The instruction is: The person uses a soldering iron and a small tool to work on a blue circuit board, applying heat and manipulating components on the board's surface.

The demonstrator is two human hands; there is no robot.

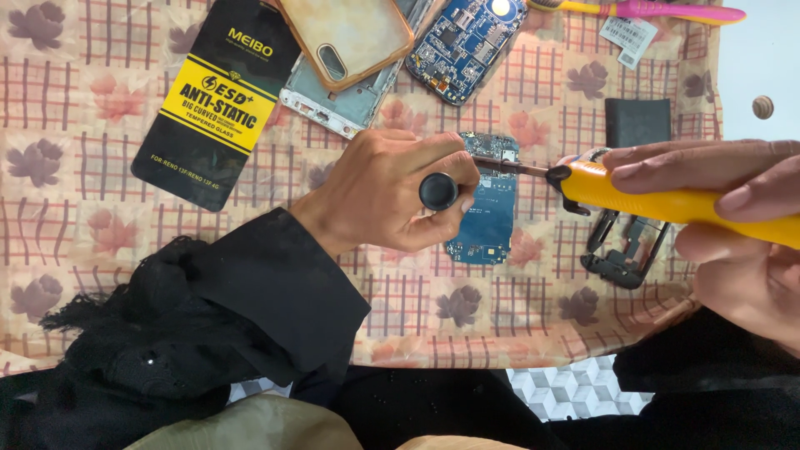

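My left hand (392, 187) is closed around a small tool with a round black end cap (438, 191), and rests on a blue circuit board (487, 225). In my right hand (733, 225) I grip a yellow soldering iron (658, 200). Its metal tip (508, 165) reaches left onto the top of the blue board, close to my left fingers. Both sleeves are black.
A patterned cloth (100, 217) covers the surface. On it lie a black and yellow screen-protector pack (217, 100), a translucent phone case (346, 37), a phone frame (350, 104), another blue board (467, 46), a black plastic frame (625, 250), a dark pad (637, 121) and a toothbrush (642, 10).
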